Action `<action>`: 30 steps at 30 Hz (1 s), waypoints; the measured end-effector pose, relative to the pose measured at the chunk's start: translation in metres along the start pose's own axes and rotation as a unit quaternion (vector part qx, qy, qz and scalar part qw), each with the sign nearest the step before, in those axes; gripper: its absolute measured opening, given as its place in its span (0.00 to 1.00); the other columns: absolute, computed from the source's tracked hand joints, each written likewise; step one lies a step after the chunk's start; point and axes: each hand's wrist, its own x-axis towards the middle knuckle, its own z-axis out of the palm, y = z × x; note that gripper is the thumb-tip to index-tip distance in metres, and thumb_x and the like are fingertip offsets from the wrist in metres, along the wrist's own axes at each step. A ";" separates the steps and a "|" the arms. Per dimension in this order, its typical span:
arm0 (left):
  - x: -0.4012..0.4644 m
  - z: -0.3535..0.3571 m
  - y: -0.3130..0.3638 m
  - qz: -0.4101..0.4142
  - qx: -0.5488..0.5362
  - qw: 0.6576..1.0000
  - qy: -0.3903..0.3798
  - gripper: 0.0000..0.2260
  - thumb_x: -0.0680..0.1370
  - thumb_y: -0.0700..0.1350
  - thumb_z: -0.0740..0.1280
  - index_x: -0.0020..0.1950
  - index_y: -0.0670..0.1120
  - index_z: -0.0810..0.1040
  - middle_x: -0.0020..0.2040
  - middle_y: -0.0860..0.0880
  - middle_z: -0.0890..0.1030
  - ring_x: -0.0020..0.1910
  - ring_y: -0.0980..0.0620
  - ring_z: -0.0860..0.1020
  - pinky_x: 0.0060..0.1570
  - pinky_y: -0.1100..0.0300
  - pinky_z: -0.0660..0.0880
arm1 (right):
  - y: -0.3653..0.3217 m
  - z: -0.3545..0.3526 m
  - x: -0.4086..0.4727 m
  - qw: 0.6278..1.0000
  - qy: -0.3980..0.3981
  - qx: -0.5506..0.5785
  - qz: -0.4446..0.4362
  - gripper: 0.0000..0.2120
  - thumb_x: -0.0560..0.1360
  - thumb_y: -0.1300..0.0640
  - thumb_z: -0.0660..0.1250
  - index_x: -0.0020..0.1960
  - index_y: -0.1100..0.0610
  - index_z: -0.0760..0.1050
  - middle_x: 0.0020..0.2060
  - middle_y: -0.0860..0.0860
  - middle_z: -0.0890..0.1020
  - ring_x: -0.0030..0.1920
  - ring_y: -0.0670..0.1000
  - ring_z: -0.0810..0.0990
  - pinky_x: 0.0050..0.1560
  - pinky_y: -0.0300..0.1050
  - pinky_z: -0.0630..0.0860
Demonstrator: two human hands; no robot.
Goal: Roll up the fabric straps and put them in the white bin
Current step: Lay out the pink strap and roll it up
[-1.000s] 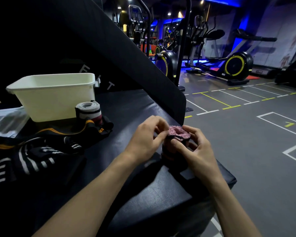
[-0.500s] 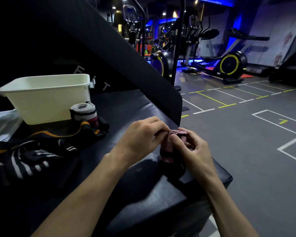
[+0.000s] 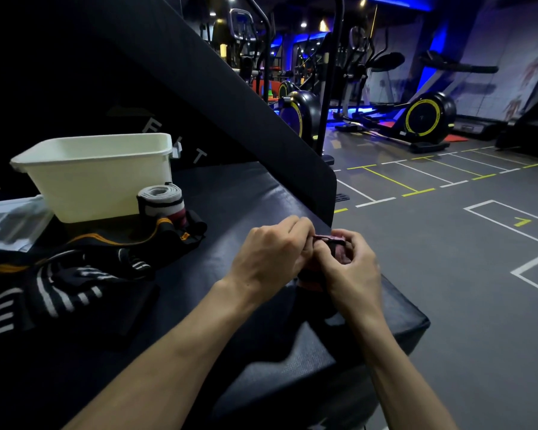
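Left hand (image 3: 271,252): fingers curled, pinching the top edge of the pink strap roll (image 3: 339,252).
Right hand (image 3: 351,271): curled round the same roll from its far side, thumb pressed on the top; both grips are clamped on it.
Pink strap roll: held just above the desk (image 3: 246,193), well apart from the white bin (image 3: 100,178) and to its right, near the desk's front corner.
Grey strap roll (image 3: 162,201): stands upright just beside the bin's front wall, not yet inside.
Loose straps (image 3: 75,268): black and striped pile in front of the bin, unrolled.
Risk, unwinding: if either pinch slackens before the tail is fastened, the roll probably springs loose.
Risk, drop: the roll hangs near the desk edge; a slip could send it to the floor (image 3: 448,243).
Risk, carry: a one-handed move to the bin may let the layers telescope.
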 end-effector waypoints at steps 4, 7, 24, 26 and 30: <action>0.002 0.001 0.002 0.019 0.021 1.000 -0.005 0.10 0.79 0.45 0.60 0.43 0.43 0.77 0.36 0.46 0.77 0.27 0.42 0.76 0.21 0.51 0.72 | -0.003 0.002 0.003 1.000 0.005 -0.029 0.001 0.13 0.72 0.46 0.73 0.54 0.46 0.76 0.46 0.46 0.83 0.52 0.52 0.82 0.57 0.52 0.78; 0.004 0.004 0.002 0.021 0.041 0.999 0.001 0.10 0.79 0.45 0.61 0.41 0.43 0.76 0.35 0.47 0.77 0.26 0.43 0.75 0.19 0.52 0.71 | -0.002 0.004 0.004 0.999 0.006 -0.032 0.010 0.14 0.72 0.44 0.72 0.55 0.46 0.74 0.46 0.47 0.83 0.52 0.55 0.82 0.57 0.54 0.78; -0.002 0.008 0.000 -0.010 -0.001 1.000 0.012 0.08 0.80 0.45 0.64 0.44 0.44 0.77 0.37 0.48 0.78 0.30 0.43 0.78 0.25 0.48 0.74 | 0.010 -0.017 0.008 0.991 -0.057 0.116 0.044 0.25 0.61 0.37 0.75 0.52 0.50 0.78 0.47 0.51 0.87 0.49 0.52 0.87 0.49 0.58 0.84; -0.002 0.008 0.002 -0.004 -0.006 1.000 0.003 0.09 0.80 0.47 0.62 0.44 0.44 0.77 0.38 0.47 0.78 0.30 0.42 0.78 0.24 0.48 0.74 | 0.009 -0.017 0.007 0.996 -0.033 0.073 0.029 0.25 0.60 0.35 0.73 0.50 0.49 0.77 0.46 0.48 0.86 0.48 0.49 0.86 0.51 0.58 0.83; -0.001 0.009 0.004 0.001 0.014 1.000 -0.002 0.10 0.80 0.48 0.61 0.44 0.44 0.77 0.39 0.47 0.79 0.32 0.43 0.79 0.23 0.49 0.74 | 0.001 -0.013 0.003 0.999 0.021 -0.042 -0.013 0.25 0.63 0.31 0.68 0.48 0.49 0.74 0.43 0.44 0.84 0.49 0.51 0.84 0.52 0.55 0.80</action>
